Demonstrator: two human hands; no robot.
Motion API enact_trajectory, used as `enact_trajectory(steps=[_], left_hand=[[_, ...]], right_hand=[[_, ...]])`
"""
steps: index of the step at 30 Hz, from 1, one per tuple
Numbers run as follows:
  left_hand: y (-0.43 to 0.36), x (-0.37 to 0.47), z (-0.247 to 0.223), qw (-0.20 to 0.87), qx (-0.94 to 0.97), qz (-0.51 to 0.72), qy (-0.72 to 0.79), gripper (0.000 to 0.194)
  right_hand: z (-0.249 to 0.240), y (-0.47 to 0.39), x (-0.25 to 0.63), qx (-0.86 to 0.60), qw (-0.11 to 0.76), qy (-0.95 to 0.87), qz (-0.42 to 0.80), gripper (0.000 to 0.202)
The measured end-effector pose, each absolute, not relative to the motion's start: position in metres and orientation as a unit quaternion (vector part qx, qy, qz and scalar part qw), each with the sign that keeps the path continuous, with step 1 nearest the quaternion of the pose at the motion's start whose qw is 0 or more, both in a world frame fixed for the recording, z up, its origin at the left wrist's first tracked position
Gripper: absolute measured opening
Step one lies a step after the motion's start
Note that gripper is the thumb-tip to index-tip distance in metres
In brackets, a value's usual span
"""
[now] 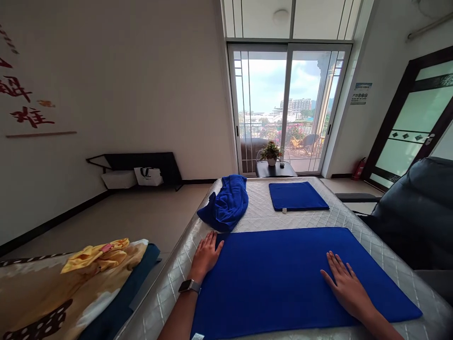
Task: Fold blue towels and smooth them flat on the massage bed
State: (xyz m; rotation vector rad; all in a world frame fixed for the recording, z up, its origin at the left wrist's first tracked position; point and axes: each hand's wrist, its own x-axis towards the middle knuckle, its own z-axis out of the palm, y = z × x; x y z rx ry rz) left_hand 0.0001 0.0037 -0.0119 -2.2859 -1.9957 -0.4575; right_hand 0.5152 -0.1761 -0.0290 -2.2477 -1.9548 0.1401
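Note:
A blue towel [276,283] lies spread flat on the silvery quilted mattress [256,215]. Resting on its far left corner is my left hand [208,255], fingers stretched out, with a watch on the wrist. My right hand [345,283] lies flat on the right part of the cloth, fingers spread. Just beyond my left hand sits a crumpled blue towel [228,203]. A folded blue towel [298,196] with a small white tag lies farther back on the right. Another white label shows at the near left corner of the spread towel.
A bed [42,297] with patterned bedding and a yellow cloth [97,255] stands at left. A black armchair [415,217] is close on the right. Behind the mattress, a small table [276,170] holds a flower pot before sliding glass doors.

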Motion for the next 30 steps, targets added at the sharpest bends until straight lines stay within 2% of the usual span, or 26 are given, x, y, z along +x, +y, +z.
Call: enact_trajectory(steps=[7,18,30], left_hand=[[0.007,-0.004,-0.012,0.028,-0.75,-0.134,-0.647,0.068],[0.008,-0.007,-0.013,0.04,-0.753,-0.141,-0.641,0.065],[0.009,-0.004,-0.016,0.039,-0.751,-0.14,-0.644,0.068]], right_hand=[[-0.056,-0.182,0.623,-0.799,0.08,-0.596,-0.004,0.092],[-0.079,-0.187,0.644,-0.828,0.127,-0.546,0.005,0.097],[-0.07,-0.187,0.643,-0.827,0.131,-0.546,0.006,0.096]])
